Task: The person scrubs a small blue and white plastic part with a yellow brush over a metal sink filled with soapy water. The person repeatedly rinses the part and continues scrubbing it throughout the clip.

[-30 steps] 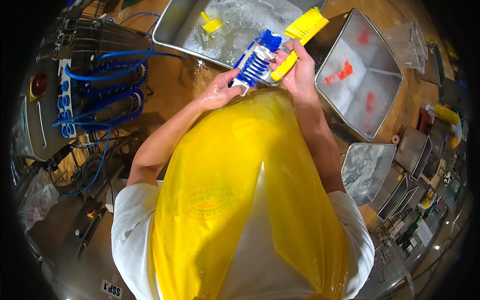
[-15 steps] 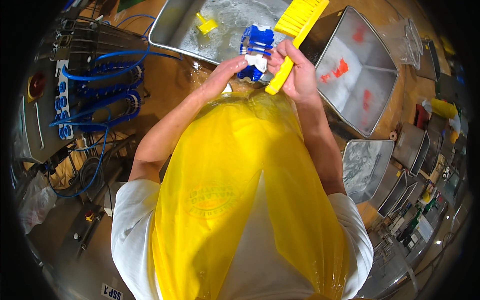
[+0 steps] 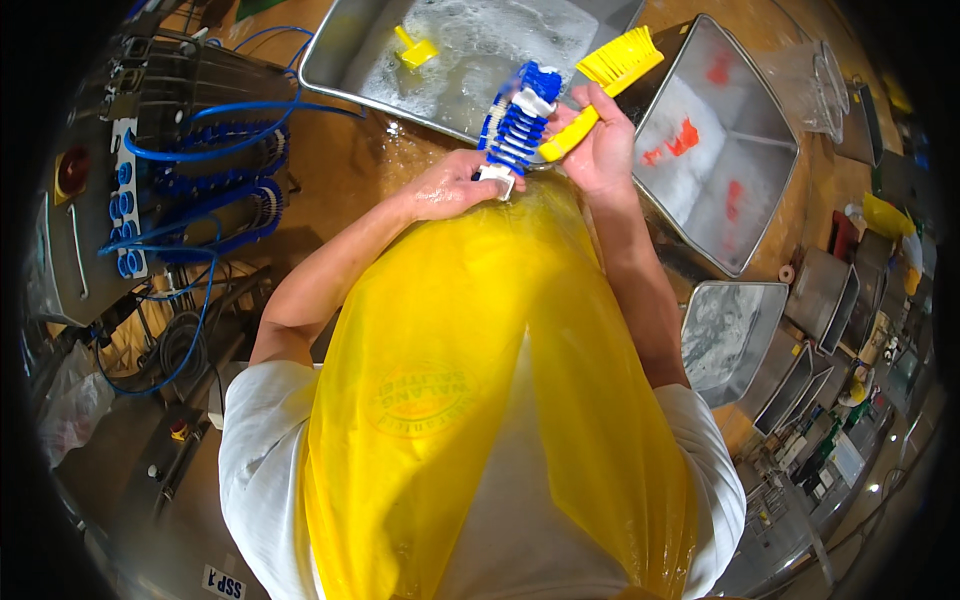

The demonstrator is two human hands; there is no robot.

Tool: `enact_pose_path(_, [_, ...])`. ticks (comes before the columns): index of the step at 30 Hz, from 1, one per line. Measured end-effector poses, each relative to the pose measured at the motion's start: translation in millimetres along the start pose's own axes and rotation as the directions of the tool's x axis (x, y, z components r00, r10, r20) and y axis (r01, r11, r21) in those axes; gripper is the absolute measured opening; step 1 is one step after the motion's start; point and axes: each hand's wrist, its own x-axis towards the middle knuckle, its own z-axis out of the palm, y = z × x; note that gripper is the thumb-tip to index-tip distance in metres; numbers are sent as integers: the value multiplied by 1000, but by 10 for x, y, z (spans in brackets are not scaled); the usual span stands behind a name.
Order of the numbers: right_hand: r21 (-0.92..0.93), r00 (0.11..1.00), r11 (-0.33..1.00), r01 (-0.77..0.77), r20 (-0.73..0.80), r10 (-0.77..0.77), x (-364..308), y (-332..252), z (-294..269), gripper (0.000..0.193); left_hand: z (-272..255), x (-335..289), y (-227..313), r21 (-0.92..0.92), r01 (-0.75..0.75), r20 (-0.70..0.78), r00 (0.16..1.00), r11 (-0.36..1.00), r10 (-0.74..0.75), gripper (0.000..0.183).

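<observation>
My left hand (image 3: 447,188) is closed on the white end of a blue-and-white ribbed, toothed plastic part (image 3: 514,138), which looks like a section of conveyor chain. The part slants up and away from my apron, its far end over the near rim of a steel tub. In my right hand (image 3: 606,152) is a yellow scrub brush (image 3: 618,62), gripped by its handle with the bristle head pointing up and right. That handle lies close beside the ribbed part; I cannot tell whether my right fingertips touch it. A yellow plastic apron (image 3: 440,330) covers my front.
Ahead, a steel tub (image 3: 345,95) holds foamy water and a small yellow scraper (image 3: 418,52). To the right stand a steel tub (image 3: 742,258) with suds and red pieces and a smaller water-filled tub (image 3: 735,285). Machinery with blue hoses (image 3: 200,155) is on the left.
The ribbed part has turned to show its row of slats, and my left hand has come lower and nearer the apron with it. The brush head has tipped down and right.
</observation>
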Motion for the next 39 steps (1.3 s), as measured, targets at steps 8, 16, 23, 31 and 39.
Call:
enact_pose_path(8, [-37, 992, 999, 0, 123, 5, -16, -93, 94, 26, -30, -12, -242, -138, -14, -47, 999, 990, 7, 28])
enact_pose_path(16, [-122, 989, 992, -31, 140, 49, -59, -62, 299, 23, -169, 85, -139, -137, -100, -116, 990, 985, 84, 36])
enact_pose_path(23, [-324, 982, 946, -1, 176, 61, -59, 162, 392, 12, -289, 155, 354, -12, 1, -214, 977, 1000, -3, 43])
enact_pose_path(31, [-96, 983, 990, -108, 136, 121, 128, 88, 423, 27, -333, 82, 56, -111, -16, -126, 992, 994, 2, 28])
enact_pose_path(39, [53, 958, 990, -131, 263, 112, 170, 19, 309, 27, -229, -34, -41, -169, -68, -96, 994, 983, 52, 28])
